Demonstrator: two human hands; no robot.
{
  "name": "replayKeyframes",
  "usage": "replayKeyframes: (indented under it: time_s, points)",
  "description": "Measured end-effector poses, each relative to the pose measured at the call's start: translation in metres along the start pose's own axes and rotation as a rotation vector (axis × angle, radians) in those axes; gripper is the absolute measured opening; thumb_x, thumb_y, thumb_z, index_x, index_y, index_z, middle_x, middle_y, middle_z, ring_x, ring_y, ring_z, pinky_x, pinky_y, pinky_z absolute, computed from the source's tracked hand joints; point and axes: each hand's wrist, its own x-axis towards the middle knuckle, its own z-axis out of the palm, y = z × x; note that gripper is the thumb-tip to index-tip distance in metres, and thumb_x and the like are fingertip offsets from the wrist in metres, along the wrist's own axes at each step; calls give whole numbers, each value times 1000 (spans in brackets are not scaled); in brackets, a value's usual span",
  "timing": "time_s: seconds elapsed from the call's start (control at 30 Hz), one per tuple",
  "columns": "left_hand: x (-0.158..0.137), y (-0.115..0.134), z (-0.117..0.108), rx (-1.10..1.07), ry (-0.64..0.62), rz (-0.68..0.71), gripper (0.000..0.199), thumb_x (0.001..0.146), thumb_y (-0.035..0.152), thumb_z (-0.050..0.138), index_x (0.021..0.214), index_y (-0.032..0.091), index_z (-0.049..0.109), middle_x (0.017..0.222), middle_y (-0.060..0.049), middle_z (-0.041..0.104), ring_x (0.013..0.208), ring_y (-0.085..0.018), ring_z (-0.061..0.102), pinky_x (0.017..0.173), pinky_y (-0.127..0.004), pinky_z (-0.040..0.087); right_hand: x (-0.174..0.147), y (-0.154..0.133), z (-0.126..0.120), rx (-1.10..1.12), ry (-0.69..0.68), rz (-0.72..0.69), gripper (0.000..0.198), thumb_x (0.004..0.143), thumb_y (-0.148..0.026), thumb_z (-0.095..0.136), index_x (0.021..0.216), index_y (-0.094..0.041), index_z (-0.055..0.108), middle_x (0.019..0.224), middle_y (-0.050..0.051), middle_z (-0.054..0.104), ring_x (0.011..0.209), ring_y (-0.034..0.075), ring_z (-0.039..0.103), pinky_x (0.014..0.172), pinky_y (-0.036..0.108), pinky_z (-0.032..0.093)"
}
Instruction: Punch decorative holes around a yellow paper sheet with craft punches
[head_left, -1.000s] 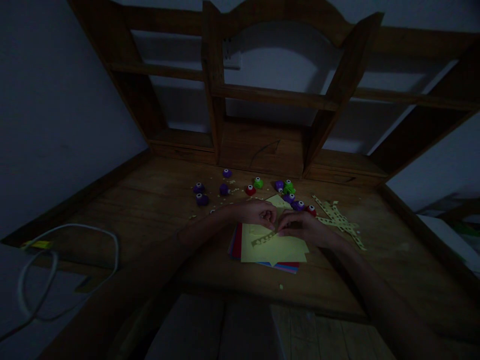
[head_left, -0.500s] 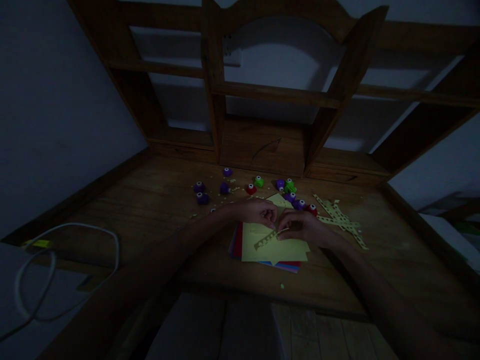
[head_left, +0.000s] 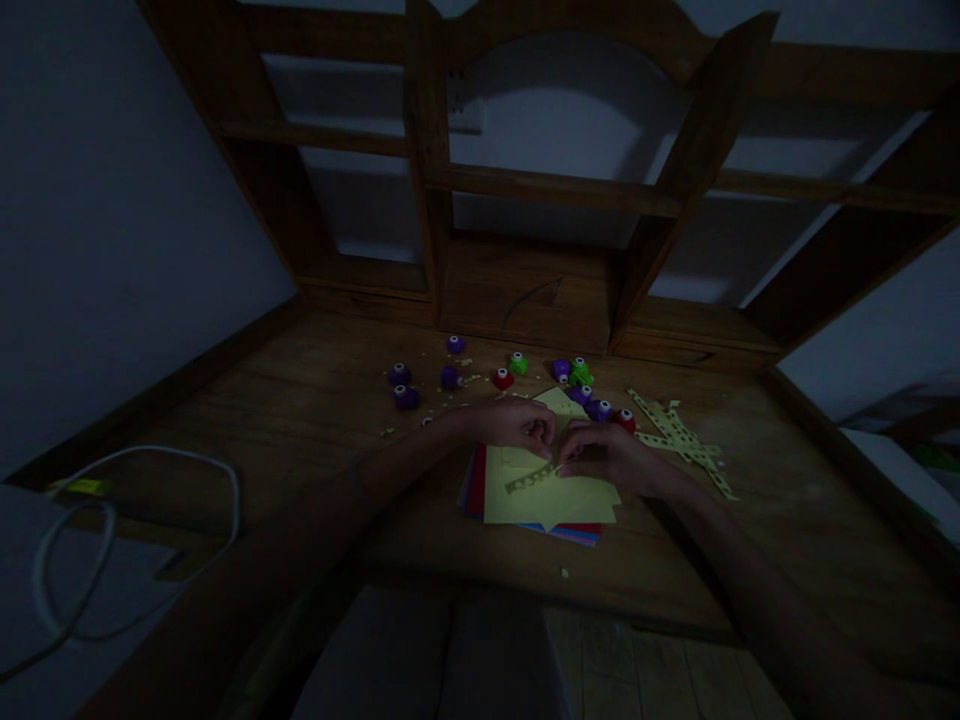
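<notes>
My right hand pinches the upper end of a yellow paper strip with a row of punched holes. Its lower end slants down to the left, over a yellow paper sheet. Close beside it, my left hand is closed with the fingers curled in; whatever they hold is hidden. Beneath the yellow sheet lies a stack of coloured paper, with red, blue and pink edges showing. Just beyond my right hand sits a red punch-like piece with a white ring on top.
Similar purple pieces and green pieces are scattered behind the paper, among tiny yellow cut-outs. Several punched yellow strips lie crossed at right. A wooden shelf unit backs the desk; a white cable loops at left.
The right fingertips have shifted slightly, and the strip has tilted a little with them. The left hand stays almost where it was.
</notes>
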Motion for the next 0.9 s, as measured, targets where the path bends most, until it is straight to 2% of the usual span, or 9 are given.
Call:
replayKeyframes:
  time_s: [0.4,0.6,0.73,0.9]
  points:
    - [-2,1,-1,19,5,44,25,79,38,65,88,16,62,79,0,54,72,-11,50,62,-20,36,-1,-1,-4,9,-29,-58,20,81,-38,65,83,-19,70,92,6,62,87,18,60,78,32,48]
    - [-1,1,0,25,23,38,24,77,37,67,87,16,62,79,0,55,71,-10,49,62,-19,35,-3,1,-6,7,-5,12,24,77,-40,69,88,-19,68,89,5,62,85,18,59,76,32,48]
    - [-1,1,2,-17,30,32,22,77,35,68,86,16,62,77,0,56,68,-10,49,60,-19,35,-3,0,-9,-5,-2,24,23,77,-40,68,85,-19,69,87,5,63,84,18,59,76,32,47]
    - [-3,4,-1,-113,46,22,29,78,43,66,88,16,64,80,-1,59,71,-12,52,63,-21,38,-3,-5,-8,25,30,63,22,77,-40,68,84,-19,69,86,4,65,81,18,60,75,32,46]
